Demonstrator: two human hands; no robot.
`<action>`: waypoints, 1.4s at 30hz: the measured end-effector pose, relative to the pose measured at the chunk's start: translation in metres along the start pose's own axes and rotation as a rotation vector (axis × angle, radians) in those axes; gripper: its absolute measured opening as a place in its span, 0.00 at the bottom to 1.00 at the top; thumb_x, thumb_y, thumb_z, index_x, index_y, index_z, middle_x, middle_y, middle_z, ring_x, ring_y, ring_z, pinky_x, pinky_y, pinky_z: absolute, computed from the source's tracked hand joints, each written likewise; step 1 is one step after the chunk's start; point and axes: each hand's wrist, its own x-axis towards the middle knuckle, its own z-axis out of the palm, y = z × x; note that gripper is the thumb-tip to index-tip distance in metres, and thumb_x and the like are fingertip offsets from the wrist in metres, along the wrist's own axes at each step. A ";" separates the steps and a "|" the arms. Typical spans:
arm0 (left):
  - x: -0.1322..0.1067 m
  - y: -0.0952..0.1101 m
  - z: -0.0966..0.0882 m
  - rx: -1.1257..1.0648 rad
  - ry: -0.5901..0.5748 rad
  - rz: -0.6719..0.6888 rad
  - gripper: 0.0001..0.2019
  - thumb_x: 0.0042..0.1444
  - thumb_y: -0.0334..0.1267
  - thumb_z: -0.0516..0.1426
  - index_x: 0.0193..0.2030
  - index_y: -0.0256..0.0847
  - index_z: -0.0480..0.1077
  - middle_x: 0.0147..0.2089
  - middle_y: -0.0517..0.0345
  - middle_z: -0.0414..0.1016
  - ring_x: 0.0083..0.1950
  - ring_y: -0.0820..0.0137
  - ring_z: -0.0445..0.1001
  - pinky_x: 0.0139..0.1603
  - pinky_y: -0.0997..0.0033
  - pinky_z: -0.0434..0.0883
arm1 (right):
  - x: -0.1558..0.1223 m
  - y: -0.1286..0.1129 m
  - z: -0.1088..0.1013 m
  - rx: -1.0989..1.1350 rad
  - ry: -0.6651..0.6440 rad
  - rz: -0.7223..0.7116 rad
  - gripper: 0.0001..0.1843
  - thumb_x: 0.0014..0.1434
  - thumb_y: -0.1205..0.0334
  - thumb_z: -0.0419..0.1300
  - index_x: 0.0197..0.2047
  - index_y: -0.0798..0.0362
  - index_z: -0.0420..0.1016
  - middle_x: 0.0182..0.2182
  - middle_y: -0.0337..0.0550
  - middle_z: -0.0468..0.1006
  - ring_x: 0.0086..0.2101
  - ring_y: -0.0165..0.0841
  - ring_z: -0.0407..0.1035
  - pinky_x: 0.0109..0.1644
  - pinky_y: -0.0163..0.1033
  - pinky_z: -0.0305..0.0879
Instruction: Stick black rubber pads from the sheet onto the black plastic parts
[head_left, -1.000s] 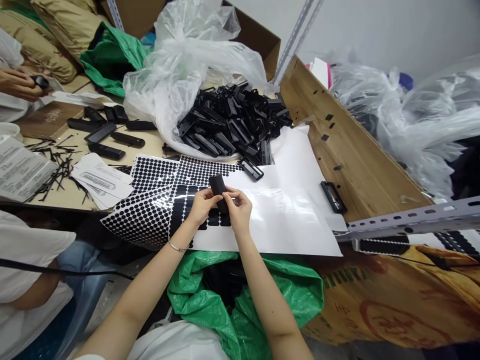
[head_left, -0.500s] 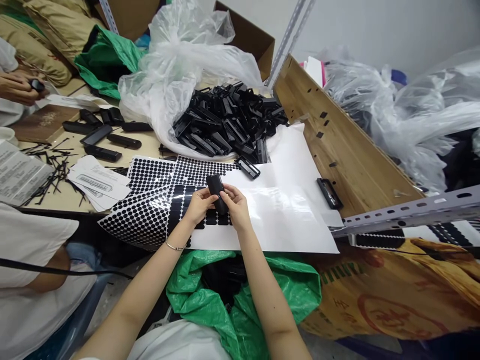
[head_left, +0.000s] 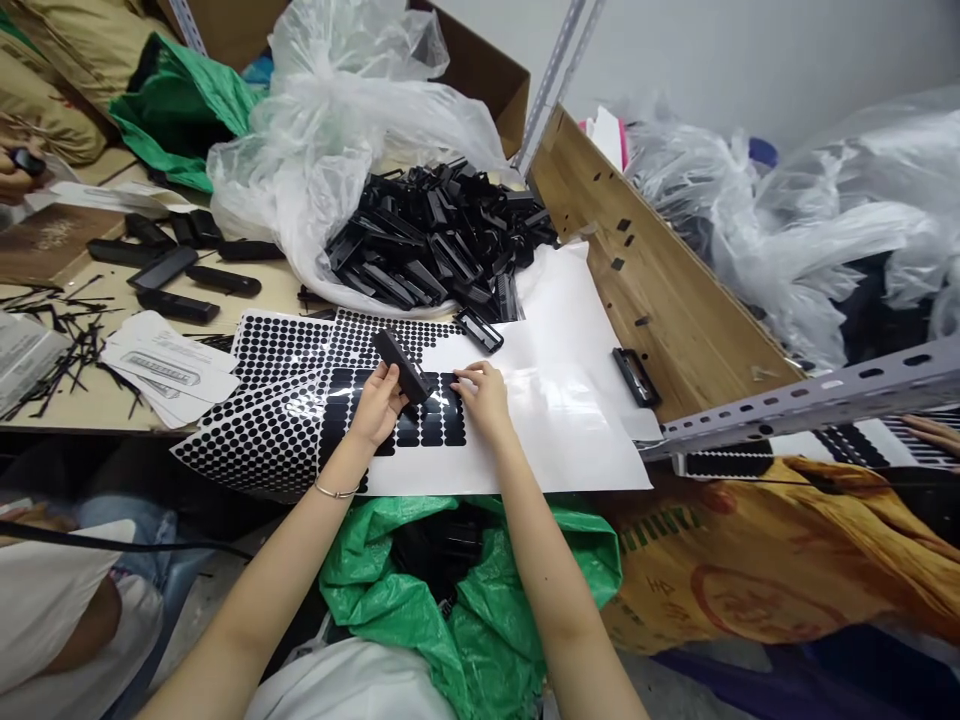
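Note:
My left hand (head_left: 379,400) is closed around a black plastic bar (head_left: 403,365), tilted with its far end up and to the left. My right hand (head_left: 484,397) lies on a glossy white sheet (head_left: 570,420), its fingertips pinched at the top right corner of a block of black rectangular stickers (head_left: 431,425). Whether a sticker is between the fingers cannot be made out. Sheets of small black round stickers (head_left: 285,400) lie under and to the left of my left hand.
A heap of black plastic parts (head_left: 435,240) spills from a clear bag (head_left: 337,120) behind the sheets. A slanted wooden board (head_left: 660,290) and grey metal rail (head_left: 795,405) stand right. A green sack (head_left: 465,590) sits below. Another person's hand (head_left: 19,170) works at far left.
My right hand has let go of the black bar and dropped onto the sticker sheet. My left hand now holds the bar alone, shifted left and tilted. The view has swung right.

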 end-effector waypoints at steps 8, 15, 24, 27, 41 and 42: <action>0.001 -0.001 -0.003 -0.006 -0.019 -0.011 0.18 0.44 0.44 0.69 0.35 0.42 0.66 0.33 0.66 0.77 0.33 0.78 0.76 0.37 0.77 0.73 | 0.001 -0.013 0.004 -0.114 -0.013 0.050 0.04 0.56 0.63 0.62 0.36 0.47 0.77 0.40 0.43 0.74 0.39 0.40 0.66 0.43 0.48 0.61; 0.000 -0.001 -0.005 0.026 -0.042 -0.011 0.16 0.47 0.44 0.67 0.36 0.43 0.66 0.35 0.65 0.76 0.35 0.77 0.75 0.39 0.76 0.72 | -0.007 -0.022 0.011 -0.118 0.078 0.021 0.05 0.59 0.67 0.58 0.36 0.47 0.73 0.41 0.43 0.70 0.40 0.39 0.66 0.42 0.45 0.60; -0.001 0.001 -0.002 0.034 -0.054 -0.043 0.15 0.47 0.42 0.67 0.36 0.42 0.67 0.34 0.63 0.76 0.34 0.76 0.75 0.38 0.76 0.72 | -0.018 -0.021 0.012 0.044 0.162 -0.049 0.07 0.57 0.69 0.57 0.29 0.49 0.70 0.34 0.43 0.69 0.38 0.37 0.66 0.47 0.45 0.64; -0.003 0.001 0.000 0.086 -0.103 -0.055 0.16 0.47 0.38 0.67 0.41 0.43 0.68 0.39 0.61 0.77 0.39 0.74 0.76 0.43 0.73 0.73 | -0.024 -0.018 0.004 0.300 0.194 0.009 0.05 0.56 0.63 0.60 0.28 0.50 0.70 0.35 0.42 0.69 0.40 0.36 0.67 0.45 0.43 0.68; -0.003 -0.006 -0.003 0.241 -0.269 0.019 0.25 0.41 0.32 0.69 0.47 0.43 0.70 0.46 0.54 0.77 0.47 0.69 0.77 0.51 0.70 0.73 | -0.019 0.003 0.003 0.587 0.298 0.250 0.13 0.51 0.51 0.62 0.28 0.52 0.69 0.38 0.41 0.66 0.37 0.31 0.67 0.43 0.42 0.72; -0.003 -0.006 -0.003 0.249 -0.278 0.019 0.24 0.41 0.32 0.69 0.47 0.43 0.70 0.46 0.54 0.77 0.47 0.69 0.76 0.51 0.70 0.73 | -0.018 0.004 0.002 0.613 0.283 0.254 0.13 0.50 0.50 0.63 0.28 0.52 0.69 0.38 0.40 0.67 0.37 0.31 0.67 0.44 0.42 0.72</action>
